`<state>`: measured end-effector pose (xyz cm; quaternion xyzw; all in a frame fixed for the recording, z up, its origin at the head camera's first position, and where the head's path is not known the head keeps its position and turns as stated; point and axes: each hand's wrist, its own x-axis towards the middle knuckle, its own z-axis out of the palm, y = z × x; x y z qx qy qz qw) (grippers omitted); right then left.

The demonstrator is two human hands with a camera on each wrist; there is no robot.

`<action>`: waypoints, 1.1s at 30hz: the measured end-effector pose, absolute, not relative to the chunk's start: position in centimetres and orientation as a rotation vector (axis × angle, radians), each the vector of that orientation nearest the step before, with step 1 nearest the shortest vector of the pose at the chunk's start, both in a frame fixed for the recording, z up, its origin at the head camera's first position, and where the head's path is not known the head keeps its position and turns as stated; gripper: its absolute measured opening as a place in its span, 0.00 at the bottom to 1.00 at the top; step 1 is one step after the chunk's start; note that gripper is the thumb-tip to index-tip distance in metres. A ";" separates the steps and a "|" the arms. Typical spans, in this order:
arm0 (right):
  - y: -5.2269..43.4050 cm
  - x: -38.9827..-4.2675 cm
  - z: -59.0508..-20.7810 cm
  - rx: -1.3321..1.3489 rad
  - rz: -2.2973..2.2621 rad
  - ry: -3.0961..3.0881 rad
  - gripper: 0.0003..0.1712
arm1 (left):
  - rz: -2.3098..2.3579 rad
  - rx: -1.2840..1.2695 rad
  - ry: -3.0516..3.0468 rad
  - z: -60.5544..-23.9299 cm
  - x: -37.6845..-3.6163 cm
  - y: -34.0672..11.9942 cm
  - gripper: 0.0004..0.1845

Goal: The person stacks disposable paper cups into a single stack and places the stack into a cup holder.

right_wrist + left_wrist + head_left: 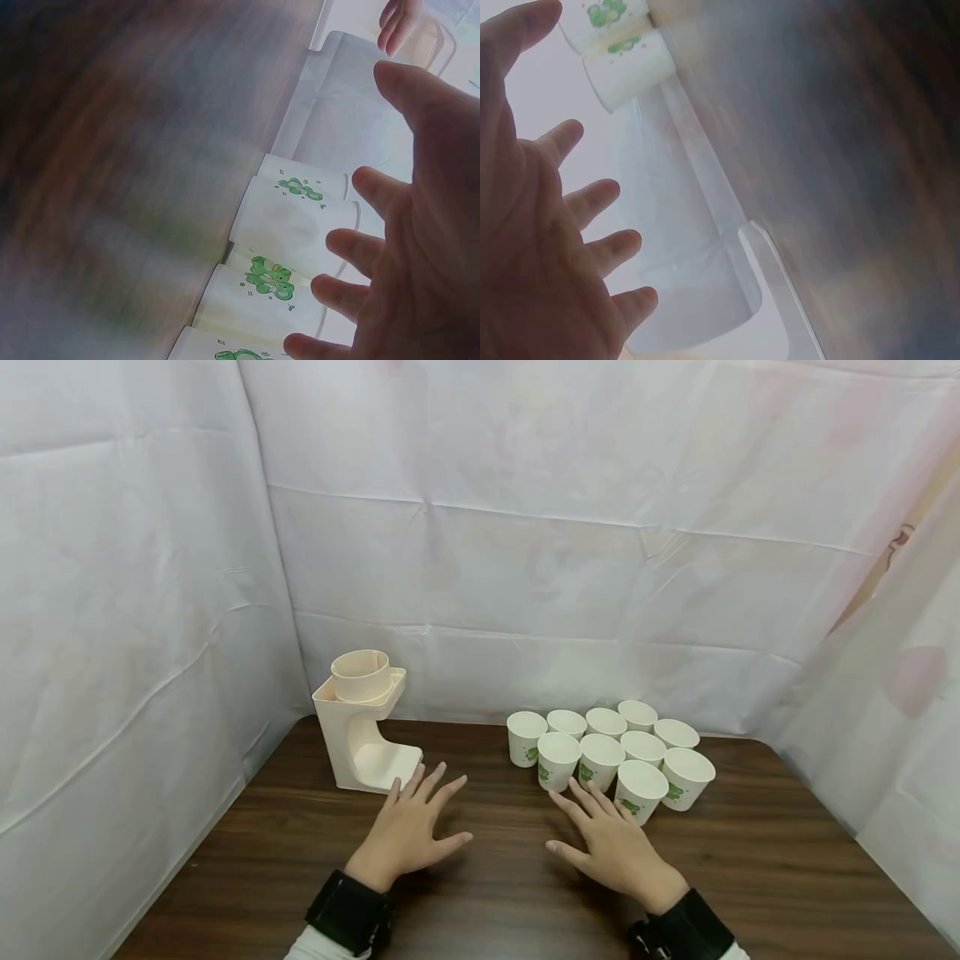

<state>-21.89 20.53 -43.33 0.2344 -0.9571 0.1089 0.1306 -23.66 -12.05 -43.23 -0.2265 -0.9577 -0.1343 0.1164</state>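
My left hand (405, 835) hovers with fingers spread in front of a cream-coloured stand (341, 743), which has a flat base and a round cup-like ring (362, 677) on top. Nothing is in that hand. Over on the right, my right hand (611, 843) is also spread and holds nothing; its fingertips overlap the front paper cups (642, 789) in the head view. Several white paper cups with green prints stand upright in a close group. From the right wrist, the fingers show beside the printed cups (255, 296). Past the left palm (532, 247), the stand's edge (780, 292) appears.
A dark brown wooden table (495, 893) carries everything. White curtains (525, 568) hang behind it and along both sides. Black bands (348, 910) circle both wrists. The stand is at the back left, the cup group at the back right.
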 end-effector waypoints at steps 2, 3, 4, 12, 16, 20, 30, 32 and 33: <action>20.6 -21.9 -43.3 0.684 0.309 -2.772 0.41 | -0.397 -0.643 -2.801 -43.1 -23.9 -12.3 0.41; 20.6 -22.0 -43.3 0.687 0.306 -2.768 0.41 | -0.394 -0.629 -2.800 -43.0 -24.0 -12.5 0.41; 20.6 -22.0 -43.3 0.690 0.304 -2.765 0.41 | -0.391 -0.613 -2.801 -42.9 -24.0 -12.8 0.41; 20.5 -21.8 -43.2 0.715 0.321 -2.767 0.40 | -0.414 -0.536 -2.791 -42.2 -24.6 -15.2 0.42; 20.3 -21.7 -43.2 0.731 0.348 -2.785 0.40 | -0.432 -0.508 -2.741 -41.7 -24.8 -16.5 0.42; 20.1 -21.7 -43.3 0.760 0.363 -2.797 0.39 | -0.448 -0.473 -2.703 -41.1 -24.8 -17.8 0.43; 19.9 -21.5 -43.2 0.805 0.367 -2.814 0.38 | -0.574 -0.447 -2.614 -40.4 -25.0 -20.7 0.40; 19.8 -21.5 -43.2 0.810 0.372 -2.817 0.38 | -0.590 -0.437 -2.605 -40.3 -25.0 -21.1 0.40; 19.8 -21.5 -43.2 0.813 0.378 -2.820 0.38 | -0.595 -0.430 -2.602 -40.2 -24.9 -21.3 0.40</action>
